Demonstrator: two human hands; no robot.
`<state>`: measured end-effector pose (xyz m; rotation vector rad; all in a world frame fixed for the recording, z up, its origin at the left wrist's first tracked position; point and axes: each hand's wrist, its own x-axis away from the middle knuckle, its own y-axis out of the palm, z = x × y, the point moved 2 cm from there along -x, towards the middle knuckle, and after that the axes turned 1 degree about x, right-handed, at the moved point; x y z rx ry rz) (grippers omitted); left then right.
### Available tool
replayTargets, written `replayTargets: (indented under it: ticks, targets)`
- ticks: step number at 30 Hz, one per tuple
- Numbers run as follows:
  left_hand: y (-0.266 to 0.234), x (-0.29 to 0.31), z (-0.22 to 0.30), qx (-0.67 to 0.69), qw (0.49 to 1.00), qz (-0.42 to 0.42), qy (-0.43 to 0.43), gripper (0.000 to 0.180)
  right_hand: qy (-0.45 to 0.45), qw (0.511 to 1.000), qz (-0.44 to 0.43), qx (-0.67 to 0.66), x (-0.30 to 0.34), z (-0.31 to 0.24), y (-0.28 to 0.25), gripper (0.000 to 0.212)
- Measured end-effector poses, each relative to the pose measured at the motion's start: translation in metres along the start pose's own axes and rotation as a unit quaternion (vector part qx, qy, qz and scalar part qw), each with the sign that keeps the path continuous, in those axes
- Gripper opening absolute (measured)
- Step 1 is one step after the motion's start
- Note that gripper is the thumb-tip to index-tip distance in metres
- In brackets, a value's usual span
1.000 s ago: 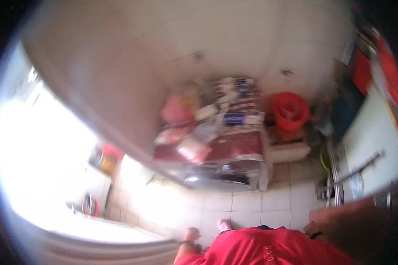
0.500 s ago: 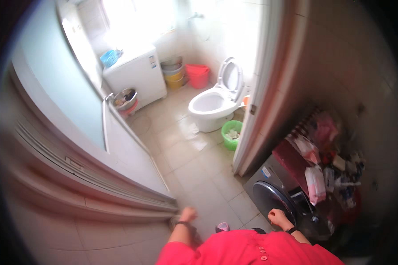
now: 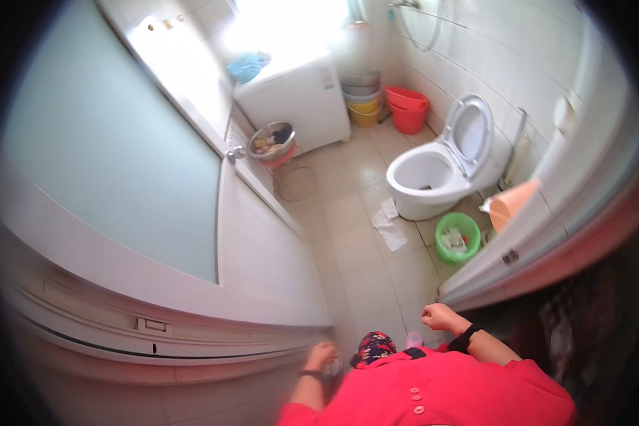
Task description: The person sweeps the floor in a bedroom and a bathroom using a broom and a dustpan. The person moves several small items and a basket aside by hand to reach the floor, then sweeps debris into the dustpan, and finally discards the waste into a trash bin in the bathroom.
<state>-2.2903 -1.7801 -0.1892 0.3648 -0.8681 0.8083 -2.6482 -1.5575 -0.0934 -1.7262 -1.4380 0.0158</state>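
My left hand [image 3: 321,355] hangs low beside the bottom of the white door [image 3: 270,266], its fingers loosely curled with nothing visible in them. To the right, in the doorway, my right hand [image 3: 444,317] is closed in a loose fist and appears to hold nothing. Both wrists carry dark bands. Ahead of my right hand, a green waste bin [image 3: 447,253] with crumpled paper inside stands by the white toilet [image 3: 413,204], whose lid is up. Strips of white paper [image 3: 389,231] lie on the tiles before the toilet.
The door stands open on the left, with the frame [image 3: 539,259] on the right. A white appliance [image 3: 298,110], a metal basin of cloths [image 3: 263,154], a red bucket [image 3: 408,117] and stacked basins [image 3: 364,113] line the far side. An orange container [image 3: 511,204] sits by the frame.
I have moved forward into the doorway, and the view has swung right. The toilet and bin appear nearer; the washer with bags on it has mostly left the view. Both hands remain empty.
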Motion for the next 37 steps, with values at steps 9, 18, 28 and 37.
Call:
replayTargets:
  ticks: [9,18,28,37]
  targets:
    - [-0.042,-0.077,0.076,0.160,0.983,0.085,0.013,0.026,-0.140,0.979,-0.089,0.115,-0.248,-0.097,-0.073,0.022]
    - [-0.073,-0.279,0.336,-0.006,1.000,0.004,0.022,0.036,0.091,0.985,-0.029,0.142,-0.335,0.013,-0.184,0.021]
    - [-0.039,-0.481,0.586,-0.101,0.990,0.008,0.101,0.030,0.166,0.970,0.032,0.176,-0.453,0.110,-0.272,0.025]
    - [-0.048,-0.537,0.721,-0.175,0.984,0.029,0.007,0.042,0.171,0.940,0.214,-0.204,-0.755,0.039,-0.540,0.016]
